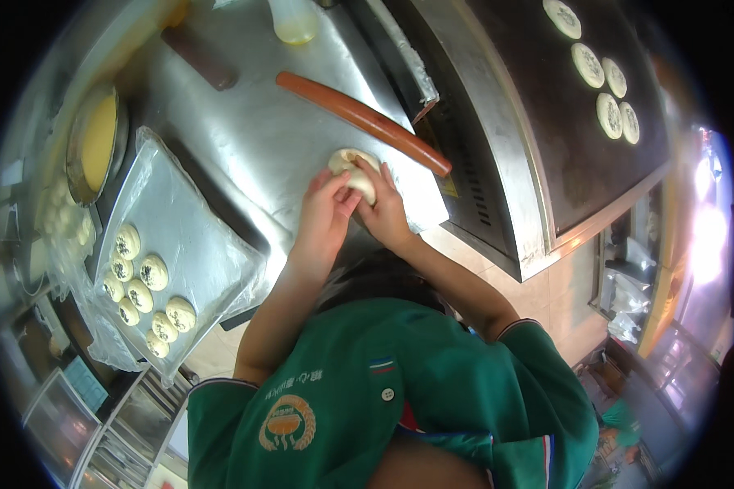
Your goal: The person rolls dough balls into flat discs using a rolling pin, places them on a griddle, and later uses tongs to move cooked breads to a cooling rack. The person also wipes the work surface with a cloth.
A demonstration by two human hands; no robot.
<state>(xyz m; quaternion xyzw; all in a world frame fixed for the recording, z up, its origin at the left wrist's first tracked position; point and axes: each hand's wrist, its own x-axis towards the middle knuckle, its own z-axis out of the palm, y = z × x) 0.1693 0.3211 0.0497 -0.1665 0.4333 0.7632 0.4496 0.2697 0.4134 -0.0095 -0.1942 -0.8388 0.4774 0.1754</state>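
Observation:
Both my hands are on a piece of pale dough (361,182) above the steel worktop (244,140). My left hand (327,205) has its fingers on the near left side of the dough, thumb and fingertips pinching its edge. Around the right side curls my right hand (384,205), its fingers reaching onto the top. Another pale round part of dough (344,158) shows just beyond the fingers; whether it is the same piece I cannot tell. Beyond my hands a reddish-brown wooden rolling pin (364,122) lies slantwise on the worktop.
At left, a plastic-covered tray (202,244) holds several seeded dough rounds (153,272), with a bowl of yellow contents (100,143) behind. A dark griddle (563,159) at right bears several dough discs (587,65). A bottle (295,24) and a dark reddish cylinder (199,58) stand or lie farther back.

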